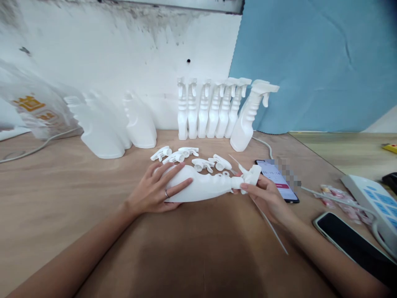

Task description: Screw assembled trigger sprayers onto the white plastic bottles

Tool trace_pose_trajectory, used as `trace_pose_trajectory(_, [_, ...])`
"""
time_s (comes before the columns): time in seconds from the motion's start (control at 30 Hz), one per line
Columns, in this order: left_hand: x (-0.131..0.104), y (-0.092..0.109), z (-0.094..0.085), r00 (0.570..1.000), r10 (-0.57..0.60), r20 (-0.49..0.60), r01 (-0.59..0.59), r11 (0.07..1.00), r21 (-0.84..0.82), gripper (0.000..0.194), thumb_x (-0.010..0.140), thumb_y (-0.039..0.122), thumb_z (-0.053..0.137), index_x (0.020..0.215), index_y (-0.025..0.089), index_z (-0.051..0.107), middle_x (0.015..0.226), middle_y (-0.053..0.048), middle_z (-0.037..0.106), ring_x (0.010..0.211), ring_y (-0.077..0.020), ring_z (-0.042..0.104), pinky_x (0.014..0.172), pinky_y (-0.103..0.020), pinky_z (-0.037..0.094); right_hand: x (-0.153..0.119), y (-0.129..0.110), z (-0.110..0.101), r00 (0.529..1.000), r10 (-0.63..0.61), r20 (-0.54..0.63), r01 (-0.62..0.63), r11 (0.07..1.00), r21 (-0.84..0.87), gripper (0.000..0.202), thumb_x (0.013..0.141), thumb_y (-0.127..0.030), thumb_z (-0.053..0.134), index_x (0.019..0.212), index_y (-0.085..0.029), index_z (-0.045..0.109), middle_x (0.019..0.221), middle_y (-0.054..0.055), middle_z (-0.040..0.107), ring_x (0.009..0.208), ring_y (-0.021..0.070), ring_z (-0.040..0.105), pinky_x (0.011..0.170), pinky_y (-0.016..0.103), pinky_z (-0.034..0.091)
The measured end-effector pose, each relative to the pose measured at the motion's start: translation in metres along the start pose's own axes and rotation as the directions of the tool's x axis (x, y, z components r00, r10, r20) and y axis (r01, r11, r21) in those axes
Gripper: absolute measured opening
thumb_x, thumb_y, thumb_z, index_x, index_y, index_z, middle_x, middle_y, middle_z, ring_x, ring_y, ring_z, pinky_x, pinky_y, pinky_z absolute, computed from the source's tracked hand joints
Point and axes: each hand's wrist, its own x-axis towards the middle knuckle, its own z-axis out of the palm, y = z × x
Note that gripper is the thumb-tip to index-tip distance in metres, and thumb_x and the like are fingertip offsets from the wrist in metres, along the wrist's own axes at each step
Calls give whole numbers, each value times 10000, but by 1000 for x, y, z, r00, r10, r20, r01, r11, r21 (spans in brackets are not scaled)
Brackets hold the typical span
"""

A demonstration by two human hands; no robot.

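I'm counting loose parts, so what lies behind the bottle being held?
Behind the held bottle lie loose white spray heads and small white rings. Whatever the bottle and left hand cover cannot be seen.

Wall [93,45]: bright, near white; light source out of view.
Bench [46,215]: well lit at left, soft shadow toward the middle of its near edge.
Held bottle [201,186]: pale, surface detail faint.
Cloth [310,74]: darker in the top right corner.
Lit phone [279,182]: blocky pixelation beside it.
Bag [40,107]: soft, stretched by edge distortion.
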Motion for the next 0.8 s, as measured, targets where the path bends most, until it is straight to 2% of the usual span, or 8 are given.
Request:
trace_pose_trajectory(0.2, [1,1,-1,1000,5,21,-5,1000,-14,837,854,524,656,1566,301,276,1549,-189,392,1294,-424,475,1050,-612,364,-2,8,-6,993,-58,100,67,994,-83,467,810,-318,789,1215,-226,574,901,30,730,795,210,672,800,375,537])
trace_pose_trajectory(0.33, [1,3,-1,1000,-18,7,18,999,-46,839,853,506,661,1568,313,266,1564,-176,373,1311,-413,463,1066,-605,354,-4,11,-6,992,-119,45,125,976,-179,559,766,-293,827,1229,-264,515,1030,14,702,755,163,631,710,298,517])
trace_pose_trajectory(0.4, [0,4,-1,1000,-16,-2,16,998,-55,839,849,512,663,1565,319,272,1561,-170,379,1308,-408,465,1069,-601,353,-4,11,-5,991,-130,27,133,964,-229,491,796,-324,801,1186,-256,510,903,-9,709,641,141,596,631,272,493])
trace_pose_trajectory(0.47, [0,5,-1,1000,-6,-5,6,998,-56,829,845,517,664,1559,321,291,1547,-174,400,1299,-407,472,1060,-598,360,-4,10,-4,992,-126,28,129,953,-274,389,865,-371,730,1150,-250,495,665,-61,648,517,129,535,570,261,462])
trace_pose_trajectory(0.5, [1,5,-1,1000,-2,-2,1,998,-55,821,844,515,664,1555,317,304,1540,-177,410,1296,-409,474,1055,-598,364,-4,10,-4,992,-125,31,129,949,-289,372,882,-383,710,1151,-252,488,631,-71,629,510,131,535,571,261,462])
trace_pose_trajectory(0.63, [1,7,-2,1000,-4,3,4,999,-54,808,845,506,665,1548,296,329,1542,-189,402,1304,-418,464,1052,-607,360,-6,9,-2,990,-135,33,139,945,-297,500,820,-354,779,1210,-272,476,987,1,709,703,148,636,692,281,514])
trace_pose_trajectory(0.73, [1,7,-2,1000,-1,4,2,998,-62,808,849,516,659,1550,302,320,1549,-188,391,1310,-415,459,1050,-605,361,-8,7,0,989,-147,-3,140,945,-294,410,858,-388,735,1160,-261,488,782,-45,686,530,124,573,603,270,494])
trace_pose_trajectory(0.8, [2,7,-2,1000,-4,7,4,998,-62,808,851,514,656,1552,306,312,1549,-186,392,1309,-412,459,1048,-601,363,-9,6,1,987,-160,-1,152,941,-303,461,834,-377,761,1184,-259,485,845,-24,707,622,150,630,666,289,518])
